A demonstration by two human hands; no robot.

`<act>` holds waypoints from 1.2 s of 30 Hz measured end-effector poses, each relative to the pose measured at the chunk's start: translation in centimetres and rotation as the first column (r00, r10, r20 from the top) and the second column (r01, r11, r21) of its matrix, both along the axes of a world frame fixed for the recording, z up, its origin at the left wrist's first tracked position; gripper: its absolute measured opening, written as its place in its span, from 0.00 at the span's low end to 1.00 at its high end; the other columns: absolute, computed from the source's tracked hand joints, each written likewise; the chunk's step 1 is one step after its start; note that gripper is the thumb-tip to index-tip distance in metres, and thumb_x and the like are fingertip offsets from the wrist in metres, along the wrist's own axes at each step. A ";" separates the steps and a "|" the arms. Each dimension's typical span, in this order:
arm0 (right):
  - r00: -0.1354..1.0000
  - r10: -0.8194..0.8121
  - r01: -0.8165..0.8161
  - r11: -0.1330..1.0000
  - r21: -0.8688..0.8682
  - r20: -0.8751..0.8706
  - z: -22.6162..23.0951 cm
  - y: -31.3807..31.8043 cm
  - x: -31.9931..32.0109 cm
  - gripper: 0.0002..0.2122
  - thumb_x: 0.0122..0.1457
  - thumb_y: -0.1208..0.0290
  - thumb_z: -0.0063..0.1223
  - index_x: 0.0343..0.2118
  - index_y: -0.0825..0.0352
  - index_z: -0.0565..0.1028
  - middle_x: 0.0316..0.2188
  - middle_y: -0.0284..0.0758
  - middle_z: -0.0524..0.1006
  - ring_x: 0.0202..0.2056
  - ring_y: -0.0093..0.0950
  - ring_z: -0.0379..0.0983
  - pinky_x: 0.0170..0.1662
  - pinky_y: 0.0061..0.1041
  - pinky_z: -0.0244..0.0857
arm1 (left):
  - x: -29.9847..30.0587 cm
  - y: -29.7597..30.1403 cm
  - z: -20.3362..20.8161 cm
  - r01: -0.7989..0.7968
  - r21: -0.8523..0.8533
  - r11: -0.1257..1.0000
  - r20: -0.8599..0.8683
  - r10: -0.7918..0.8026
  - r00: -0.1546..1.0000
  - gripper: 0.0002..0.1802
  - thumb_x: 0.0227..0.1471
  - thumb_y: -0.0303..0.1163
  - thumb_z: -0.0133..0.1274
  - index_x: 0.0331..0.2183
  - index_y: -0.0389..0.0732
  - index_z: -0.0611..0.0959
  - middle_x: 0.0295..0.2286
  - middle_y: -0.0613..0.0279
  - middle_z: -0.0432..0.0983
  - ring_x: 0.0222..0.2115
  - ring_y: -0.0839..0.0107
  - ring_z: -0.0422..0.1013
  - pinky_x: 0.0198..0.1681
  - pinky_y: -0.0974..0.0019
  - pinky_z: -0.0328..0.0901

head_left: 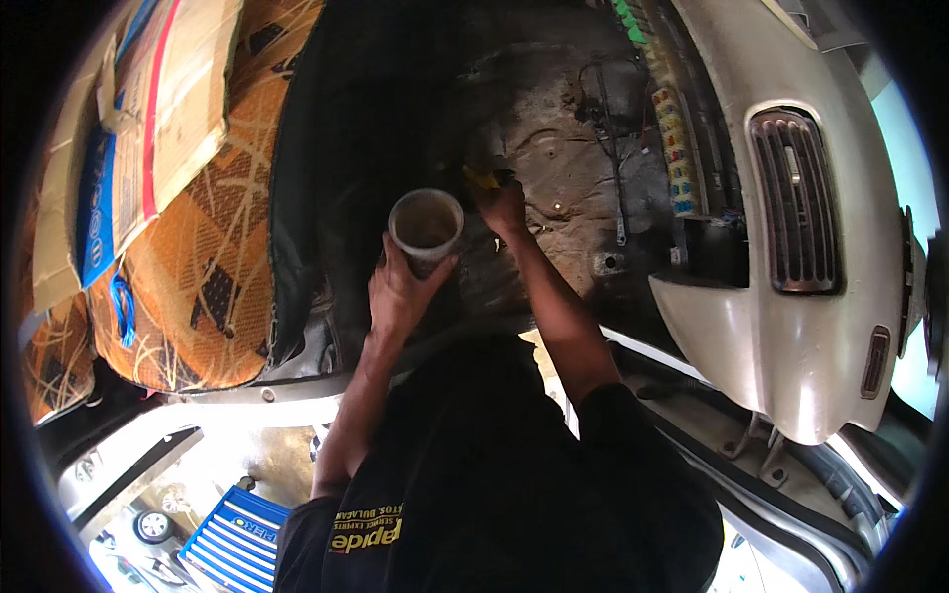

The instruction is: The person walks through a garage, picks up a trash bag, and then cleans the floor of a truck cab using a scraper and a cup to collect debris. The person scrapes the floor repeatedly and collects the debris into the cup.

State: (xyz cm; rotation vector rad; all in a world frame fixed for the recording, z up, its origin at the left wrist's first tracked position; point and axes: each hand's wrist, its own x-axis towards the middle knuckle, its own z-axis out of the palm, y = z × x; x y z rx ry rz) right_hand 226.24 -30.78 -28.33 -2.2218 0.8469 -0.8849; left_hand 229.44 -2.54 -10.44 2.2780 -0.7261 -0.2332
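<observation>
My left hand (400, 296) is wrapped round a clear plastic cup (427, 261) and holds it upright, its open top facing up. Brownish stuff lies inside the cup. Just beyond and to the right, my right hand (504, 210) is closed on a small tool with a yellow part (481, 179); shadow hides its working end and I cannot make out its kind. That hand is low over the bare metal car floor (568, 163), which is stained dark and brown in patches. The cup is apart from the yellow tool.
An orange patterned car seat (193, 296) stands at the left with flattened cardboard (183, 109) on it. At the right are a strip of coloured fuses (675, 148) and a beige dashboard (707, 326) with an air vent (796, 203). A blue tool cabinet (234, 542) stands outside behind me.
</observation>
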 end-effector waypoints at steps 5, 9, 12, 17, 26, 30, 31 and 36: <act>0.988 -0.156 0.135 0.837 0.530 -0.005 -2.8 -12.0 -3.6 0.24 0.54 0.55 0.74 0.43 0.72 0.81 0.38 0.39 0.85 0.35 0.29 0.81 0.38 0.35 0.73 | 5.4 -5.3 -0.7 0.157 -0.059 0.986 -0.088 -0.162 0.983 0.57 0.49 0.53 0.72 0.65 0.28 0.61 0.50 0.34 0.78 0.50 0.40 0.77 0.51 0.47 0.74; 0.978 -0.100 0.000 0.876 0.483 0.181 -0.2 -13.1 -7.1 0.19 0.57 0.64 0.71 0.48 0.69 0.82 0.38 0.35 0.85 0.32 0.25 0.79 0.36 0.31 0.72 | 9.2 -9.9 -1.5 0.254 -0.278 0.927 -0.237 -0.322 0.916 0.54 0.49 0.49 0.73 0.65 0.33 0.63 0.54 0.39 0.76 0.54 0.45 0.76 0.55 0.49 0.72; 0.965 -0.053 0.209 0.747 0.631 -0.258 2.3 -10.0 -10.2 0.20 0.59 0.68 0.69 0.54 0.65 0.82 0.38 0.33 0.85 0.34 0.23 0.78 0.38 0.29 0.72 | 10.9 -12.5 -2.3 0.297 -0.362 0.884 -0.286 -0.408 0.867 0.52 0.48 0.47 0.74 0.64 0.34 0.65 0.55 0.41 0.76 0.55 0.47 0.75 0.55 0.50 0.72; 0.873 -0.183 0.321 0.913 0.250 -0.452 1.8 -18.0 -8.4 0.19 0.62 0.53 0.65 0.49 0.61 0.84 0.37 0.41 0.85 0.38 0.29 0.81 0.42 0.35 0.74 | 11.0 -13.1 -3.1 0.312 -0.354 0.881 -0.299 -0.423 0.855 0.53 0.47 0.43 0.75 0.65 0.35 0.64 0.58 0.43 0.73 0.59 0.50 0.72 0.60 0.50 0.68; 0.991 -0.007 0.082 0.826 0.558 -0.135 4.8 -19.0 -10.1 0.16 0.65 0.59 0.61 0.48 0.66 0.83 0.44 0.36 0.85 0.48 0.33 0.81 0.54 0.33 0.72 | 10.2 -12.1 -2.2 0.333 -0.257 0.907 -0.447 -0.417 0.791 0.53 0.45 0.41 0.76 0.65 0.35 0.65 0.55 0.41 0.75 0.57 0.49 0.73 0.61 0.51 0.67; 0.626 -0.218 0.321 0.947 -0.007 -0.749 7.4 -19.1 -5.8 0.23 0.62 0.53 0.64 0.48 0.71 0.81 0.39 0.40 0.86 0.39 0.35 0.82 0.43 0.35 0.75 | 10.0 -11.3 -2.1 0.288 -0.224 0.931 -0.581 -0.365 0.728 0.55 0.45 0.42 0.76 0.67 0.37 0.64 0.60 0.43 0.71 0.61 0.50 0.69 0.64 0.51 0.65; 0.480 -0.306 0.371 0.920 -0.126 -0.822 7.6 -20.1 -3.9 0.21 0.63 0.58 0.65 0.49 0.71 0.80 0.37 0.37 0.86 0.36 0.30 0.82 0.40 0.34 0.75 | 10.0 -11.0 -2.1 0.275 -0.188 0.943 -0.641 -0.330 0.693 0.55 0.46 0.43 0.76 0.67 0.38 0.63 0.62 0.44 0.69 0.63 0.51 0.67 0.65 0.51 0.63; 0.761 -0.400 0.346 0.916 -0.201 -0.511 8.2 -20.1 -4.1 0.18 0.60 0.63 0.68 0.50 0.68 0.81 0.37 0.34 0.85 0.36 0.27 0.81 0.39 0.33 0.75 | 10.1 -10.6 -2.0 0.321 -0.186 0.928 -0.601 -0.366 0.711 0.58 0.46 0.44 0.76 0.69 0.39 0.61 0.62 0.43 0.68 0.64 0.50 0.66 0.66 0.51 0.62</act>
